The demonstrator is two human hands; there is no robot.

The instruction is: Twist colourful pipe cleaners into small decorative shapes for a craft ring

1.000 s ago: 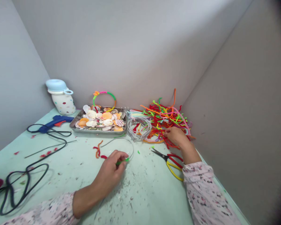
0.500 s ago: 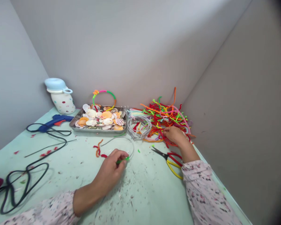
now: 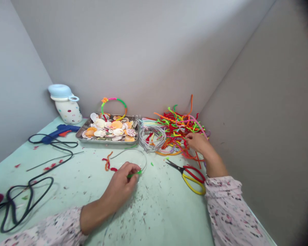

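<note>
My left hand is closed at the centre of the table, pinching a thin grey headband where green pipe cleaner is wrapped on it. A short red piece of fuzzy pipe cleaner pokes out beside the knuckles. My right hand is at the near right side of a tangled heap of coloured pipe cleaners. Its fingertips are pressed together on a pipe cleaner, which they partly hide. Scissors with red and yellow handles lie just below that hand, blades pointing left.
A metal tray of seashells stands at the back, a decorated hoop upright in it. Grey headbands are stacked beside it. At left are a cup, a blue glue gun and its looping black cord. Twisted orange-red scraps lie mid-table.
My right hand has moved a little to the right and away from me within the heap, shifting some red and orange pipe cleaners. My left hand stays in place on the headband.
</note>
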